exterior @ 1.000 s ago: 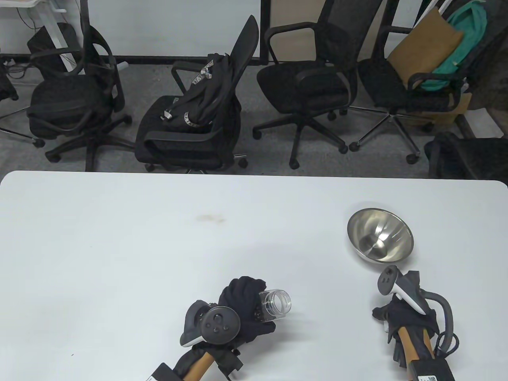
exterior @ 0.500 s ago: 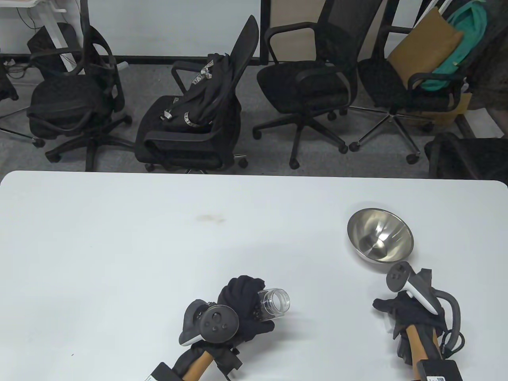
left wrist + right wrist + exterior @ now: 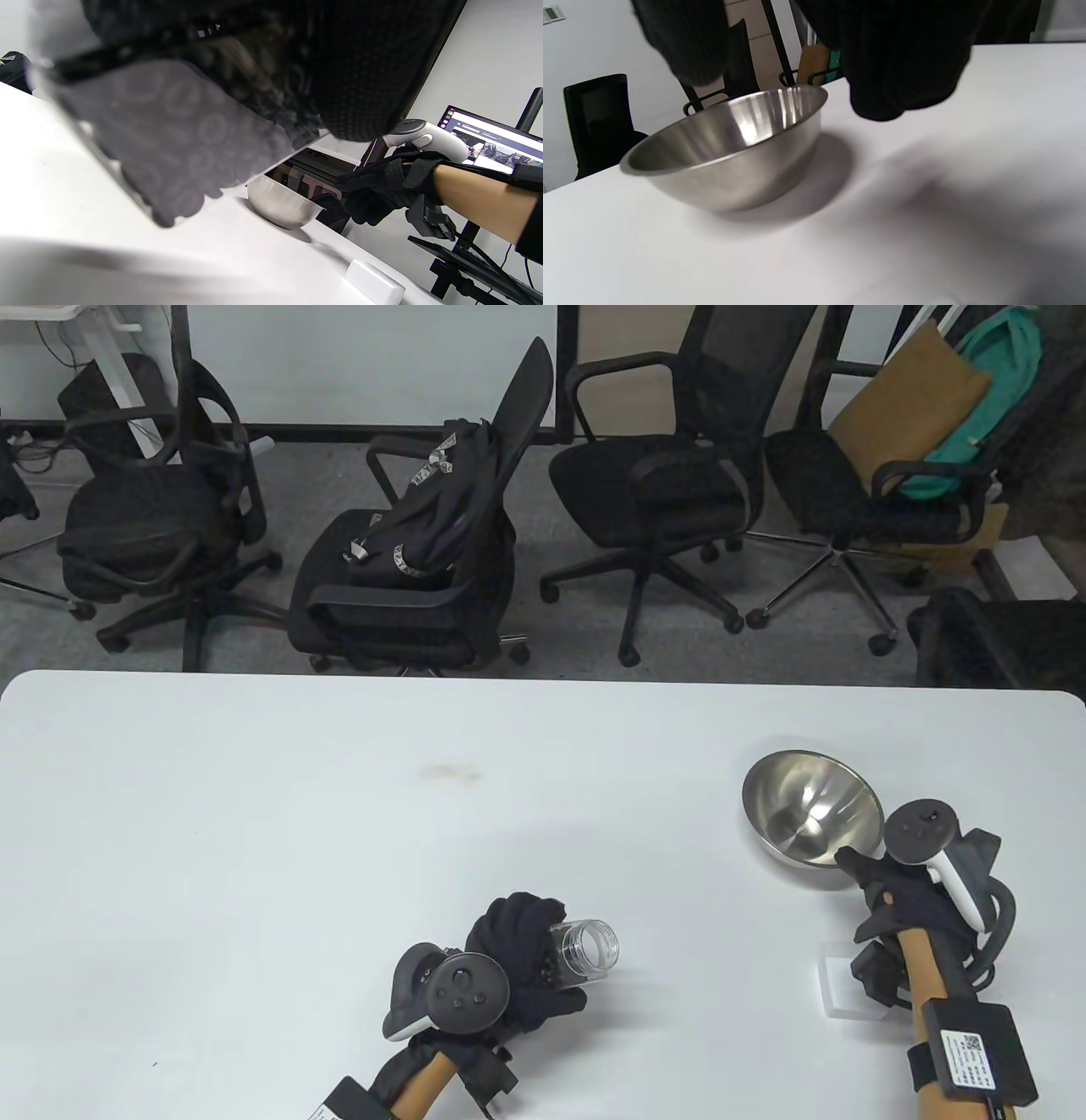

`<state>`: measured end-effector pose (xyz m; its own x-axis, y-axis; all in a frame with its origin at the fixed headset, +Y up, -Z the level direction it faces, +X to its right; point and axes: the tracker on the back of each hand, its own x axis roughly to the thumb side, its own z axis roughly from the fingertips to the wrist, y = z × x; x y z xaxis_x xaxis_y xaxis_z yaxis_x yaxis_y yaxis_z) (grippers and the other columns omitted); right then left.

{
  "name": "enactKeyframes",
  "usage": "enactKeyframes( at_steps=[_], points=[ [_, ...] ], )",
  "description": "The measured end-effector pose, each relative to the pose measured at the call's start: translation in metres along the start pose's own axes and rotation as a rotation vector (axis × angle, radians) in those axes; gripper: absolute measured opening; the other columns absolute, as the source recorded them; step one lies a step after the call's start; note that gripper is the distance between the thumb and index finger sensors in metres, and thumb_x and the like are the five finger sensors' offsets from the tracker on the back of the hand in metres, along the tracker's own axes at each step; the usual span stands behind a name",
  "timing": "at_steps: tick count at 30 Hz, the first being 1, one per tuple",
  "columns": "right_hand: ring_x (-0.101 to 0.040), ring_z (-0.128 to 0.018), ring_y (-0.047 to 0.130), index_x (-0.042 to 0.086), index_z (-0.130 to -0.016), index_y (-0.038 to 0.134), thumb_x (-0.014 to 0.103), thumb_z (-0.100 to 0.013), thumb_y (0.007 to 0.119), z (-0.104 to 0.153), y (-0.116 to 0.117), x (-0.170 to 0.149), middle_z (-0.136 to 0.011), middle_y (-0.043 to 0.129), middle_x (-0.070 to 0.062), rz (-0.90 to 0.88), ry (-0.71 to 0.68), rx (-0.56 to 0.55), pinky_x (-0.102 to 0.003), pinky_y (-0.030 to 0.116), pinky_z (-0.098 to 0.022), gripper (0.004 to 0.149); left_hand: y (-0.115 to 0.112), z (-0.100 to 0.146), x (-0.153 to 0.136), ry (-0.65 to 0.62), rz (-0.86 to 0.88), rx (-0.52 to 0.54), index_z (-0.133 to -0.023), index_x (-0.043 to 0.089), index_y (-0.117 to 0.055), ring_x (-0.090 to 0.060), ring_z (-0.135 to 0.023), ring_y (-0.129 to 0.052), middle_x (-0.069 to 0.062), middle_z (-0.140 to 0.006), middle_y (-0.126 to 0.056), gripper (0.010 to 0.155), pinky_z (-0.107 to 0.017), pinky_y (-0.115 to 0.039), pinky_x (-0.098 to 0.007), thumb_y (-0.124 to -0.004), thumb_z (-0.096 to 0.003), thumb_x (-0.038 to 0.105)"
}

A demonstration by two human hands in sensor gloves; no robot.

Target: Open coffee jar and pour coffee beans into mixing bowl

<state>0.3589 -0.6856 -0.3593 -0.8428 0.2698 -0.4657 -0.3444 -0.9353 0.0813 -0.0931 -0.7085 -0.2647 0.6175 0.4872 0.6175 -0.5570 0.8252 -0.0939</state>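
My left hand grips a clear, lidless coffee jar near the table's front middle. The jar is tilted with its mouth to the right, and dark beans show inside it near my fingers. It fills the left wrist view. The empty steel mixing bowl stands at the right, also seen in the right wrist view. My right hand holds nothing and reaches to the bowl's near rim; whether it touches it I cannot tell. The white lid lies on the table beside my right forearm.
The white table stretches far and left of both hands. Several black office chairs stand beyond its far edge. A monitor shows behind my right arm in the left wrist view.
My right hand has moved away from me, from the lid's spot to the bowl's near rim, leaving the white lid on the table. My left hand and the jar have barely moved.
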Motion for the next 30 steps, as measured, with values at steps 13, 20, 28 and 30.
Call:
enactKeyframes(
  at_steps=[13, 20, 28, 30],
  points=[
    [-0.034, -0.069, 0.092, -0.015, -0.105, 0.051, 0.04, -0.058, 0.086, -0.059, 0.017, 0.004, -0.091, 0.075, -0.033, 0.064, 0.156, 0.02, -0.043, 0.084, -0.053, 0.08, 0.002, 0.0, -0.003, 0.018, 0.015, 0.015, -0.109, 0.002, -0.057, -0.043, -0.089, -0.069, -0.025, -0.102, -0.06, 0.094, -0.071, -0.066, -0.062, -0.103, -0.0414, 0.049],
    [-0.029, -0.063, 0.096, -0.011, -0.103, 0.055, 0.032, -0.057, 0.094, -0.08, 0.031, 0.003, -0.086, 0.08, -0.03, 0.11, 0.209, 0.027, -0.037, 0.088, -0.049, 0.074, 0.003, -0.001, -0.006, 0.027, 0.019, 0.017, -0.109, 0.002, -0.057, -0.043, -0.089, -0.069, -0.025, -0.103, -0.06, 0.094, -0.071, -0.066, -0.062, -0.103, -0.0414, 0.049],
    [-0.016, -0.05, 0.103, -0.019, -0.097, 0.061, 0.013, -0.057, 0.098, -0.088, 0.042, 0.001, -0.073, 0.09, -0.023, 0.081, 0.228, 0.022, -0.026, 0.094, -0.039, 0.063, 0.005, -0.001, -0.009, 0.033, 0.033, 0.028, -0.109, 0.002, -0.057, -0.043, -0.089, -0.069, -0.025, -0.103, -0.06, 0.094, -0.071, -0.066, -0.062, -0.103, -0.0415, 0.049],
    [-0.014, -0.047, 0.103, -0.007, -0.096, 0.064, 0.01, -0.057, 0.096, -0.088, 0.042, -0.001, -0.072, 0.092, -0.021, 0.045, 0.215, 0.023, -0.023, 0.095, -0.037, 0.053, 0.005, -0.001, -0.009, 0.033, 0.034, 0.029, -0.109, 0.002, -0.057, -0.043, -0.089, -0.069, -0.025, -0.103, -0.06, 0.094, -0.071, -0.066, -0.062, -0.103, -0.0414, 0.049]
  ],
)
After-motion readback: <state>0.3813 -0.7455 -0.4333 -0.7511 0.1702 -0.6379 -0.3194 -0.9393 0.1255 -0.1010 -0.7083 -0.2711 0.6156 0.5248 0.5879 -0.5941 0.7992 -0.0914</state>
